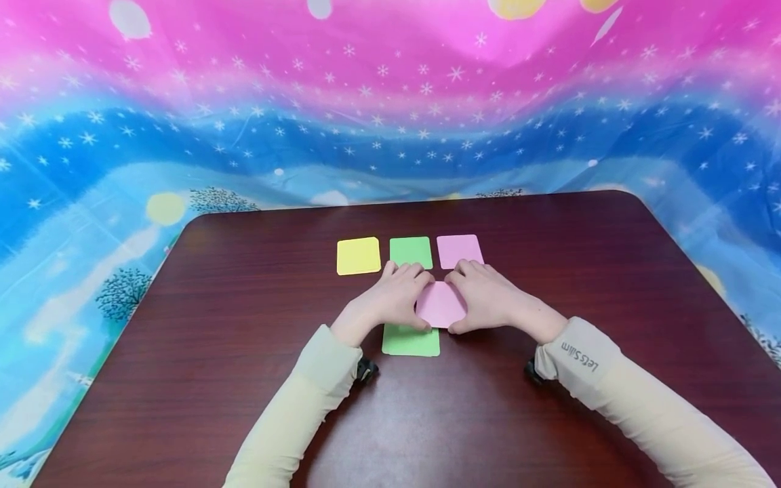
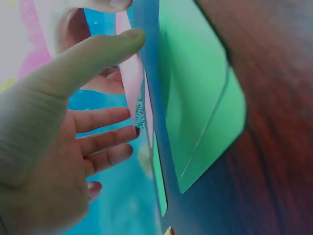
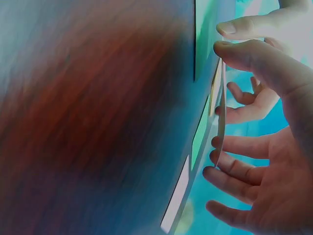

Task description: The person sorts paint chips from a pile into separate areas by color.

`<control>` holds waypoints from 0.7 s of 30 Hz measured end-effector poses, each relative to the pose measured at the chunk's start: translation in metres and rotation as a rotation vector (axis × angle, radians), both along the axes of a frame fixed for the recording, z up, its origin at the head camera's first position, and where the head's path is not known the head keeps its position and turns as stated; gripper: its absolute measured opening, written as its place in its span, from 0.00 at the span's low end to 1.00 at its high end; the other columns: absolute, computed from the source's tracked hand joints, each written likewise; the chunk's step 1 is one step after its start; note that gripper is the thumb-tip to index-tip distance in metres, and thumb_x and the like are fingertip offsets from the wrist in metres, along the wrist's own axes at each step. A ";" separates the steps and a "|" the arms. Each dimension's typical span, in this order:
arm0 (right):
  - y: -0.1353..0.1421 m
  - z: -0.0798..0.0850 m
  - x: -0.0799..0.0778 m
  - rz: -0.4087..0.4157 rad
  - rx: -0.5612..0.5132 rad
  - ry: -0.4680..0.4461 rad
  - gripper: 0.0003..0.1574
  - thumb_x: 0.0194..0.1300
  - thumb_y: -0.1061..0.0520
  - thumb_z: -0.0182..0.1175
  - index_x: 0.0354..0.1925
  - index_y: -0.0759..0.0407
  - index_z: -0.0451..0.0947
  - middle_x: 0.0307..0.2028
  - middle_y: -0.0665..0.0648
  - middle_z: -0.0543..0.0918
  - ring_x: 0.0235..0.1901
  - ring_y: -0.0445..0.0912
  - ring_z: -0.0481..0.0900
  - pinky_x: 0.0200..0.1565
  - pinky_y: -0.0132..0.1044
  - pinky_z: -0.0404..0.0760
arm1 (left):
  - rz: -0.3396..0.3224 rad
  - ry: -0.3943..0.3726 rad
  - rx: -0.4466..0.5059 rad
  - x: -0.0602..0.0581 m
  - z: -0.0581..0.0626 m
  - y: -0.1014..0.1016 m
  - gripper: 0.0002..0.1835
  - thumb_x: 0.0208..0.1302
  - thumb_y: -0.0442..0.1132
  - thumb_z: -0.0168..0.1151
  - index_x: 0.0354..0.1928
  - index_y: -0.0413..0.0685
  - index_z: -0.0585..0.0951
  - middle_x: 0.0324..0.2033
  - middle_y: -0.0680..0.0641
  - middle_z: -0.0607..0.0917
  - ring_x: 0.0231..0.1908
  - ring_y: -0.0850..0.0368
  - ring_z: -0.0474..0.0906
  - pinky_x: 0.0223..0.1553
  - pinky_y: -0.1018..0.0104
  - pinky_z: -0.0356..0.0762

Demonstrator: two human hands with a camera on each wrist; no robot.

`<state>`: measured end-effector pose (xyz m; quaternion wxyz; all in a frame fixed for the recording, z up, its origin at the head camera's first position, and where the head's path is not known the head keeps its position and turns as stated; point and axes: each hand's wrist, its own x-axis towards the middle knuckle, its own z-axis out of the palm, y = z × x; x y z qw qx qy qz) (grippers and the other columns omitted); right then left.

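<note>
Pale sleeves (image 1: 293,413), nearest the viewer, are cut off by the lower edge. The left hand (image 1: 393,298) and the right hand (image 1: 488,300) share one grip: each pinches a side of a pink card (image 1: 441,305) between thumb and fingers, holding it above the desk (image 1: 213,339). Card and left hand conceal the upper part of the near green cards (image 1: 411,343), which appear, in the blurred left wrist view, to be two, slightly offset. Beyond lie a yellow card (image 1: 358,256), fully visible, then a far green card (image 1: 411,251) and a far pink card (image 1: 459,251), their lower edges partly covered by fingertips. The right wrist view shows the held card nearly edge-on. A patterned cloth (image 1: 390,102), cropped above, hangs behind.
</note>
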<state>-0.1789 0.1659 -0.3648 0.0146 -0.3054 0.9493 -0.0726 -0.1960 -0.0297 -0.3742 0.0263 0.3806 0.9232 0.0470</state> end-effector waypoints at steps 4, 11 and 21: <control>0.007 0.000 -0.008 -0.020 0.001 -0.007 0.47 0.32 0.36 0.69 0.48 0.62 0.74 0.39 0.56 0.71 0.41 0.50 0.69 0.44 0.47 0.69 | 0.001 -0.028 0.024 -0.011 -0.004 0.006 0.39 0.40 0.61 0.67 0.54 0.50 0.71 0.45 0.52 0.71 0.46 0.57 0.66 0.45 0.59 0.55; 0.018 -0.002 -0.026 -0.048 -0.008 -0.032 0.49 0.35 0.38 0.69 0.51 0.65 0.72 0.42 0.58 0.70 0.43 0.52 0.69 0.47 0.49 0.68 | 0.035 -0.059 0.043 -0.028 -0.009 0.018 0.38 0.43 0.59 0.67 0.56 0.50 0.69 0.46 0.52 0.70 0.47 0.58 0.65 0.44 0.60 0.54; 0.027 -0.004 -0.045 -0.076 -0.024 -0.060 0.48 0.36 0.41 0.69 0.53 0.67 0.71 0.45 0.61 0.69 0.45 0.54 0.68 0.49 0.51 0.67 | 0.066 -0.054 0.001 -0.043 -0.003 0.033 0.37 0.45 0.60 0.66 0.57 0.51 0.70 0.47 0.50 0.70 0.48 0.56 0.64 0.47 0.59 0.54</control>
